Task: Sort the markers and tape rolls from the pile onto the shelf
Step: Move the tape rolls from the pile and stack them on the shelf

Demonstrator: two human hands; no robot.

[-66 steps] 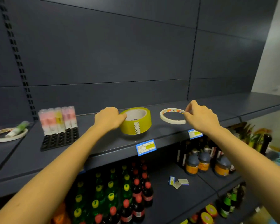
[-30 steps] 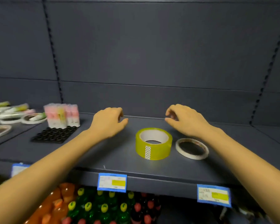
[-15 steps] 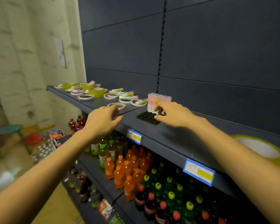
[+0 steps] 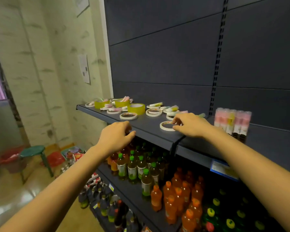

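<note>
On the left end of the dark shelf [image 4: 151, 132] lies a pile of yellow tape rolls [image 4: 136, 108], thin white tape rolls [image 4: 128, 116] and pastel markers [image 4: 172, 108]. A thin white tape roll [image 4: 165, 126] lies apart, nearer the shelf's front edge. My right hand [image 4: 192, 125] reaches onto it, and its thumb and forefinger pinch the roll's right rim. My left hand [image 4: 115, 136] hovers in front of the shelf edge with loosely curled fingers and holds nothing. Several pink and yellow markers [image 4: 231, 119] stand upright in a black tray [image 4: 239, 135] to the right.
Green and orange drink bottles [image 4: 141, 166] fill the lower shelves. A blue price tag [image 4: 222, 168] hangs on the shelf edge under my right forearm. A green stool [image 4: 33, 150] and red bags stand on the floor at the left, by a pale wall.
The view has swung left from the big yellow roll to the pile. Both hands moved left along the shelf, and my right hand went from the marker tray to the thin white roll.
</note>
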